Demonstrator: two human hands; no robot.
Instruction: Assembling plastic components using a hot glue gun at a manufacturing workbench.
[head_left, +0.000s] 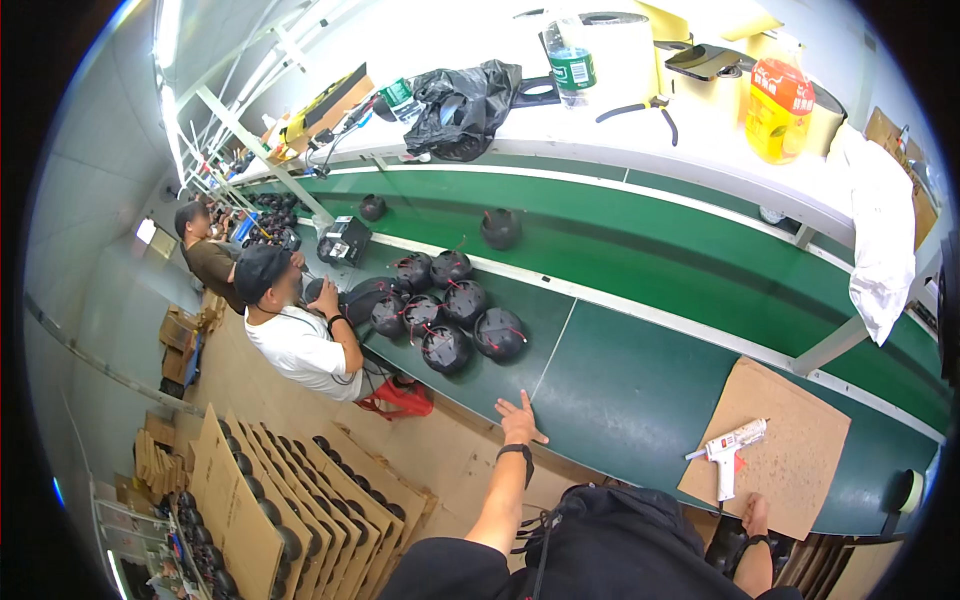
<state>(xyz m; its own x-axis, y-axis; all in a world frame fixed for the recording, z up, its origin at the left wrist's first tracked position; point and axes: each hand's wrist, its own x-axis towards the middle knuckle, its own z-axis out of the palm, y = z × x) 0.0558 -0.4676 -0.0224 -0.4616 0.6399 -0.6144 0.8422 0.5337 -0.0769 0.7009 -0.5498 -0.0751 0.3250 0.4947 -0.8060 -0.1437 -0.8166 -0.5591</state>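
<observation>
My left hand (519,418) is stretched out with fingers spread at the front edge of the green worktable (620,375), nothing in it. To its upper left stand several round black shells (447,348) with red wires. My right hand (757,514) is curled at the near edge of a cardboard sheet (795,450), its fingers partly hidden; whatever it may hold does not show. A white hot glue gun (733,452) lies on the sheet just above that hand, its handle pointing toward me.
Behind the worktable runs a green conveyor belt (640,260) with a black shell (501,229) on it. The shelf above holds pliers (640,112), bottles and a black plastic bag (462,108). A person in a white shirt (305,350) works at left. Cardboard racks (240,500) stand lower left.
</observation>
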